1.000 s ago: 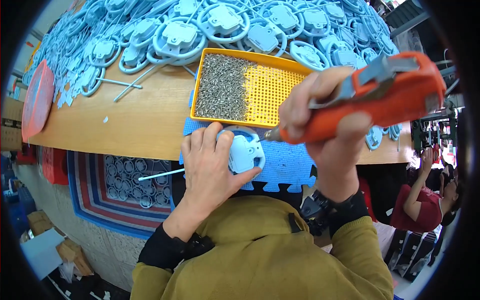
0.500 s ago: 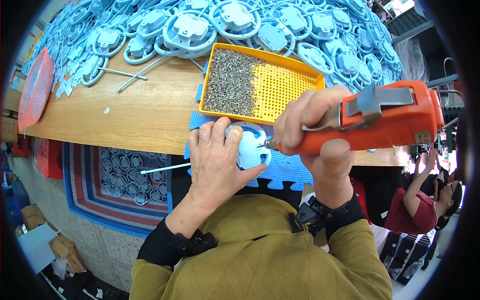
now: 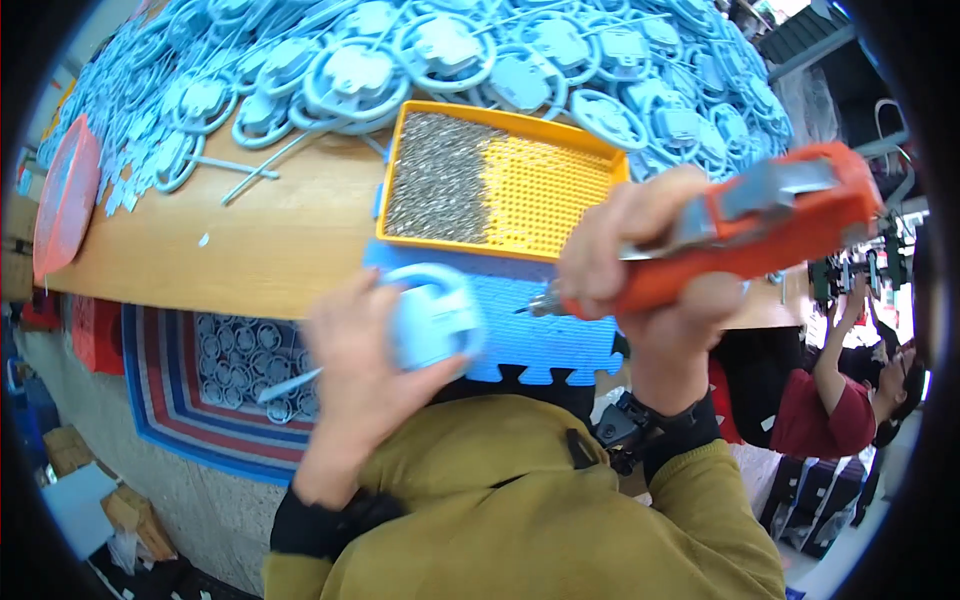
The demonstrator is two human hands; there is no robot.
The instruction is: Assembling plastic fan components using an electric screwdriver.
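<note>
My left hand (image 3: 355, 365) grips a light-blue round plastic part (image 3: 430, 320) with a looped rim and a thin stem; motion blurs both. The part is over the left side of a blue foam mat (image 3: 560, 345) at the table's front edge. My right hand (image 3: 600, 255) is wrapped round an orange power screwdriver (image 3: 760, 235) with a metal lever. Its bit points left above the mat, apart from the part. Just beyond stands a yellow perforated tray (image 3: 550, 185), small metal screws (image 3: 440, 180) heaped in its left half.
A big pile of similar light-blue parts (image 3: 445, 50) covers the table's far side. A pink basket (image 3: 70, 200) is at the left end. Below the table edge, a striped bag (image 3: 160, 390) holds more round parts. A person in a red shirt (image 3: 815, 415) is at the right.
My left hand has drawn the blue part left and toward me, away from the bit. The screwdriver stays at the right, its bit now free of the part.
</note>
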